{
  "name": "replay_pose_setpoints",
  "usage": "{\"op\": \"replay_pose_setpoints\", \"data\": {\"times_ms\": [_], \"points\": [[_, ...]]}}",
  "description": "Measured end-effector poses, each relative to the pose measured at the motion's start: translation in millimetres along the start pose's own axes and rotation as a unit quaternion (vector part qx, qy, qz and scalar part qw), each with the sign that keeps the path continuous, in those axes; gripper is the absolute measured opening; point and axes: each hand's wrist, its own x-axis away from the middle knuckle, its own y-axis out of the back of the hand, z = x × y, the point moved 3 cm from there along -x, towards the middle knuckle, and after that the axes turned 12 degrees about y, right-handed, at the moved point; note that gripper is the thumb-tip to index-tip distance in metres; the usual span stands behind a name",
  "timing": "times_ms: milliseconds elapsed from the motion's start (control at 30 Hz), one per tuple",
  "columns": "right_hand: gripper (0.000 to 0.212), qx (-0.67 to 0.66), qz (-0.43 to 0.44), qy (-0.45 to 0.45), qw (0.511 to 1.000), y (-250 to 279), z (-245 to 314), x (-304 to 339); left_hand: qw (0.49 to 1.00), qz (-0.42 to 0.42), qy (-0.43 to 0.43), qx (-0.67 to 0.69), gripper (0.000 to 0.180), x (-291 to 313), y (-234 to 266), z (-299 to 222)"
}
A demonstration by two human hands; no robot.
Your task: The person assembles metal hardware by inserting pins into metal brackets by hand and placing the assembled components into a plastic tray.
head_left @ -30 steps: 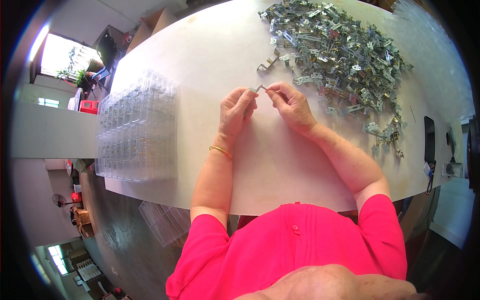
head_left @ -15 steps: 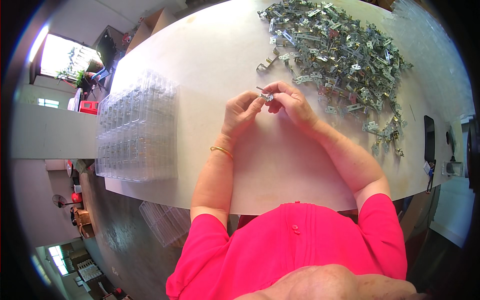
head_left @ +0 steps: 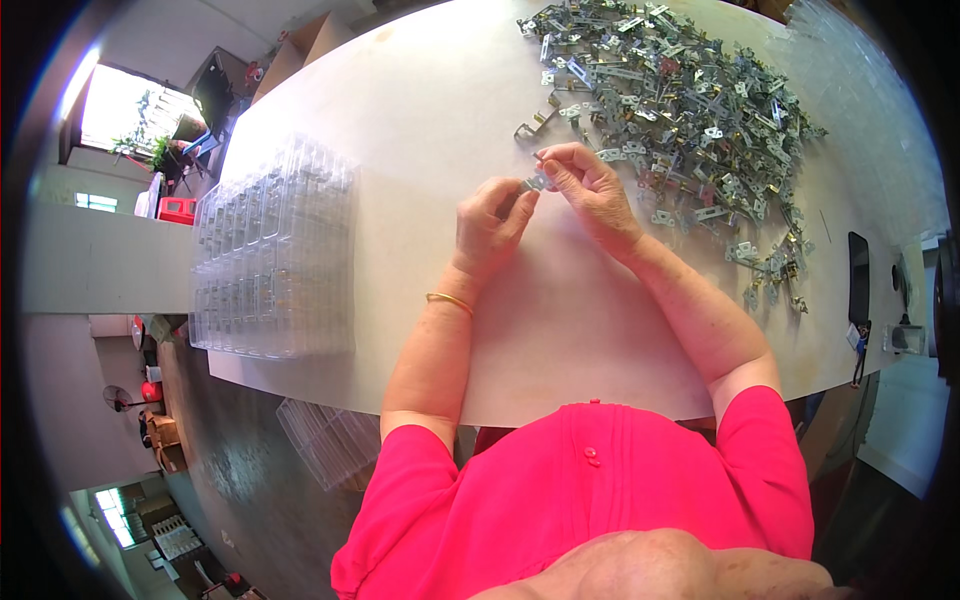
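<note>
Between my two hands is a small silvery metal bracket (head_left: 536,184), held up over the pale table. My left hand (head_left: 490,222) pinches its left end between thumb and fingertips. From the other side, my right hand (head_left: 592,198) grips it with thumb and forefinger; the fingers hide part of the piece. A thin dark pin-like end shows by the right fingertips. Just beyond my hands lies a large heap of similar metal brackets (head_left: 680,110), some with brass-coloured parts. A few loose ones lie at the heap's left edge.
Clear plastic trays (head_left: 275,250) holding small metal parts are stacked on the left of the table (head_left: 420,110). Clear plastic sheeting or trays (head_left: 870,120) lie at the far right. A black phone-like object (head_left: 858,275) rests near the right edge. More clear trays (head_left: 330,440) stand below the table.
Both hands have shifted slightly to the right with the bracket. My right hand has turned and its fingers have moved up a little, showing more of the piece between the hands.
</note>
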Motion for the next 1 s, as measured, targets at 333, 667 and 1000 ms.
{"op": "replay_pose_setpoints", "data": {"times_ms": [333, 667, 1000], "points": [[0.012, 0.044, 0.022, -0.058, 0.997, -2.4, 3.1, 1.9, 0.997, 0.042, 0.055, 0.047, 0.019, -1.2, 4.2, 5.1], [0.014, 0.004, -0.029, -0.057, 0.998, 2.9, 8.3, -4.8, 0.866, 0.276, 0.233, 0.346, 0.043, -1.9, 8.3, 1.3], [0.005, 0.187, -0.002, 0.032, 0.982, 3.6, 9.2, 2.5, 0.877, 0.19, 0.178, 0.404, 0.047, -10.1, 8.7, 17.7]]}}
